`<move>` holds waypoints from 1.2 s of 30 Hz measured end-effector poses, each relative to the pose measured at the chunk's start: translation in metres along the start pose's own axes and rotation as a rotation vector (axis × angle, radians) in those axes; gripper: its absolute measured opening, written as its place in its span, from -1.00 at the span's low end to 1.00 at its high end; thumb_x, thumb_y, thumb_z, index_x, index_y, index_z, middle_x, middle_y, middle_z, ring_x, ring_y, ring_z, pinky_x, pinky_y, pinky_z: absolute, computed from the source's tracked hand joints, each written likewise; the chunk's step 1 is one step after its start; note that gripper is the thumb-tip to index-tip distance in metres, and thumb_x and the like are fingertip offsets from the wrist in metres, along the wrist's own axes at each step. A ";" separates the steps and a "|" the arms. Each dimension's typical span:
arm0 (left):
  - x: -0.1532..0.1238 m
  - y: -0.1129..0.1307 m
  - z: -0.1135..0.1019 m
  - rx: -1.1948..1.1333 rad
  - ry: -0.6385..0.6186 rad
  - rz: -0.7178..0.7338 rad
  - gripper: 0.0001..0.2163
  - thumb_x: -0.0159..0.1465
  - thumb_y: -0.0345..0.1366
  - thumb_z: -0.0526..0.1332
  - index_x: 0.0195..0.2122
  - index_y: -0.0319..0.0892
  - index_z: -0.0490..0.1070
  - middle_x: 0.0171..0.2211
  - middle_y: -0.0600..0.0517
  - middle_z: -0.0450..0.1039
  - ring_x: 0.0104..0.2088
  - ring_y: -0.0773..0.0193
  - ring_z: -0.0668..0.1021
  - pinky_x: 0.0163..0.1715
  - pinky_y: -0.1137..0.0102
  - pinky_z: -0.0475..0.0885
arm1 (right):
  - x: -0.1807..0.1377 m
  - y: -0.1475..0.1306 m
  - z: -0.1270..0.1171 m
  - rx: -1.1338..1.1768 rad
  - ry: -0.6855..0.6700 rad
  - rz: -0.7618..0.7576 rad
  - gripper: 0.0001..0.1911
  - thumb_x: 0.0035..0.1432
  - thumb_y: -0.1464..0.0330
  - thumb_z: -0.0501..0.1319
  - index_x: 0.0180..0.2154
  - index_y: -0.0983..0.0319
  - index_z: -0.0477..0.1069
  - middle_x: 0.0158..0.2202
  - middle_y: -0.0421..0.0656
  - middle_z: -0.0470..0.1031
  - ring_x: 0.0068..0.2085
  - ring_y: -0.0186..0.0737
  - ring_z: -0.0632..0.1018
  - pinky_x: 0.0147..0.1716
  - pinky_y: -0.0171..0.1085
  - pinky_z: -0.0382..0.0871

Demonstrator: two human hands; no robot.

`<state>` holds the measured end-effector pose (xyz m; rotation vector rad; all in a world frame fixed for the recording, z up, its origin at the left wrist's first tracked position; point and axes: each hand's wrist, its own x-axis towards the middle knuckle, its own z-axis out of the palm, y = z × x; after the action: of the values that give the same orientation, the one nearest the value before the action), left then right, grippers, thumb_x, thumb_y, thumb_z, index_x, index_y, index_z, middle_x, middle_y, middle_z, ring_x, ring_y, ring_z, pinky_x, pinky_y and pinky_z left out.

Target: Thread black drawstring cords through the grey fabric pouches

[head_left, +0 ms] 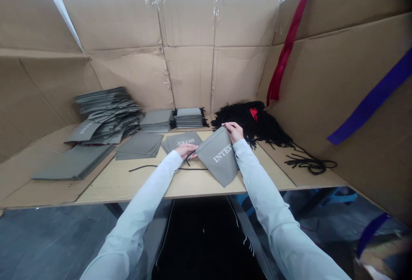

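A grey fabric bag (219,157) printed INTEX is held tilted above the wooden table (128,185). My right hand (234,132) pinches its top corner. My left hand (186,150) grips its left corner, where a black cord (161,168) runs out across the table. Under the left hand lies another grey INTEX bag (178,140), flat on the table.
Stacks of grey bags (109,112) fill the left and back of the table, with flatter piles (75,163) in front. A heap of black cords (257,123) lies at the back right. Cardboard walls (193,48) surround the table; red (286,48) and purple (373,99) straps hang right.
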<state>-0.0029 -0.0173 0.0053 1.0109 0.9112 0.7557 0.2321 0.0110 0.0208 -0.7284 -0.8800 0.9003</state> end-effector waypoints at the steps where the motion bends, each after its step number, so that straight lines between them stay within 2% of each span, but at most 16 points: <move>1: 0.000 0.000 0.000 -0.001 -0.002 0.000 -0.91 -0.03 -0.46 0.23 -0.47 -0.37 0.41 -0.52 -0.06 0.43 -0.53 0.40 0.47 -0.52 0.56 0.42 | 0.000 -0.001 0.000 0.009 0.011 0.001 -0.79 -0.30 0.36 0.26 -0.56 0.26 0.26 -0.50 -0.19 0.47 -0.45 -0.36 0.45 -0.40 -0.33 0.32; 8: -0.001 0.001 -0.001 0.009 -0.002 -0.009 -0.89 -0.05 -0.46 0.25 -0.46 -0.38 0.40 -0.57 -0.04 0.41 -0.55 0.40 0.46 -0.53 0.53 0.42 | 0.004 -0.005 -0.006 0.076 0.128 0.019 -0.84 -0.27 0.42 0.26 -0.60 0.27 0.26 -0.55 -0.19 0.45 -0.56 -0.46 0.39 -0.52 -0.41 0.32; 16: -0.005 0.002 0.001 0.007 0.004 0.018 -0.84 -0.08 -0.41 0.27 -0.44 -0.34 0.41 -0.51 -0.03 0.43 -0.53 0.41 0.46 -0.50 0.52 0.42 | 0.005 -0.005 -0.010 0.077 0.167 0.057 -0.85 -0.24 0.41 0.25 -0.58 0.27 0.27 -0.51 -0.17 0.47 -0.58 -0.48 0.38 -0.58 -0.44 0.31; 21: -0.017 0.009 0.004 0.044 -0.177 0.010 -0.67 -0.12 -0.61 0.23 -0.27 -0.30 0.39 -0.40 -0.05 0.45 -0.43 0.36 0.48 -0.37 0.46 0.40 | 0.008 -0.003 -0.015 0.035 0.223 0.081 -0.85 -0.24 0.40 0.25 -0.56 0.27 0.27 -0.55 -0.20 0.46 -0.62 -0.48 0.35 -0.61 -0.43 0.30; 26: -0.024 0.014 0.002 0.050 -0.363 0.006 -0.62 -0.08 -0.64 0.12 -0.19 -0.28 0.35 -0.25 -0.10 0.41 -0.28 0.24 0.47 -0.30 0.34 0.39 | 0.011 -0.002 -0.021 0.027 0.231 0.118 -0.90 -0.21 0.44 0.23 -0.58 0.29 0.29 -0.57 -0.22 0.45 -0.65 -0.50 0.33 -0.64 -0.45 0.28; 28: -0.023 0.014 0.000 0.084 -0.383 -0.001 -0.60 -0.08 -0.64 0.08 -0.18 -0.28 0.35 -0.22 -0.10 0.40 -0.27 0.22 0.46 -0.37 0.38 0.40 | 0.011 -0.002 -0.023 0.013 0.209 0.140 -0.91 -0.19 0.46 0.22 -0.58 0.29 0.30 -0.57 -0.21 0.45 -0.65 -0.50 0.34 -0.66 -0.46 0.28; 30: -0.020 0.013 -0.001 0.131 -0.371 -0.003 -0.59 -0.09 -0.64 0.06 -0.18 -0.26 0.35 -0.19 -0.10 0.38 -0.29 0.24 0.47 -0.53 0.51 0.37 | 0.010 -0.003 -0.023 -0.004 0.168 0.166 -0.93 -0.17 0.47 0.21 -0.59 0.30 0.32 -0.57 -0.20 0.46 -0.64 -0.49 0.36 -0.66 -0.46 0.29; 33: -0.016 0.011 -0.002 0.166 -0.304 0.014 -0.57 -0.09 -0.62 0.05 -0.16 -0.23 0.34 -0.16 -0.10 0.37 -0.36 0.30 0.48 -0.75 0.65 0.16 | 0.008 -0.004 -0.020 -0.028 0.118 0.219 -0.93 -0.13 0.49 0.19 -0.59 0.31 0.33 -0.57 -0.17 0.46 -0.62 -0.47 0.39 -0.63 -0.45 0.31; 36: -0.014 0.012 -0.002 0.143 -0.249 0.019 -0.59 -0.07 -0.57 0.03 -0.17 -0.22 0.35 -0.17 -0.09 0.37 -0.38 0.30 0.49 -0.82 0.67 0.00 | 0.007 -0.005 -0.018 -0.064 0.110 0.247 -0.92 -0.13 0.49 0.21 -0.59 0.30 0.32 -0.60 -0.17 0.45 -0.61 -0.44 0.41 -0.60 -0.44 0.33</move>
<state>-0.0125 -0.0239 0.0200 1.2122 0.7477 0.5706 0.2516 0.0123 0.0190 -0.9482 -0.7345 1.0433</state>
